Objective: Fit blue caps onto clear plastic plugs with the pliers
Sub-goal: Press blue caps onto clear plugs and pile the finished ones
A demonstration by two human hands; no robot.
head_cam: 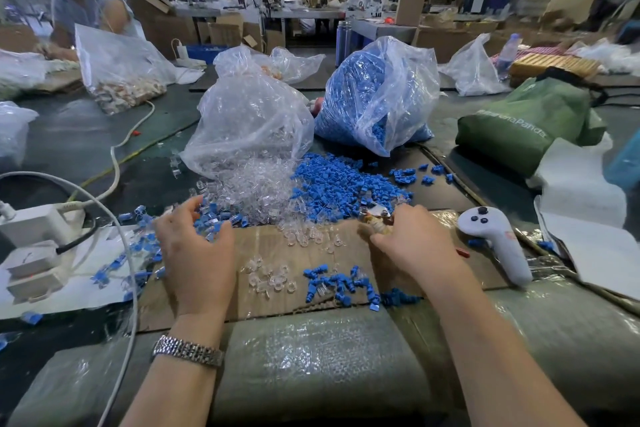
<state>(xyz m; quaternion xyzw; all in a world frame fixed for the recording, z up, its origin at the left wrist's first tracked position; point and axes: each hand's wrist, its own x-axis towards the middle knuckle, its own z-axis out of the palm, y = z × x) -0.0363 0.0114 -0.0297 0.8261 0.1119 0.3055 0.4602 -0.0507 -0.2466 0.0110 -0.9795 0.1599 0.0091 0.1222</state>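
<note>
Left hand, fingers loosely spread, hovers over capped plugs heaped on the left; loose clear plugs and blue caps still fill the middle of the desk; right hand grips the pliers, so most work remains

2 hands, 1 pliers, 1 controller.
</note>
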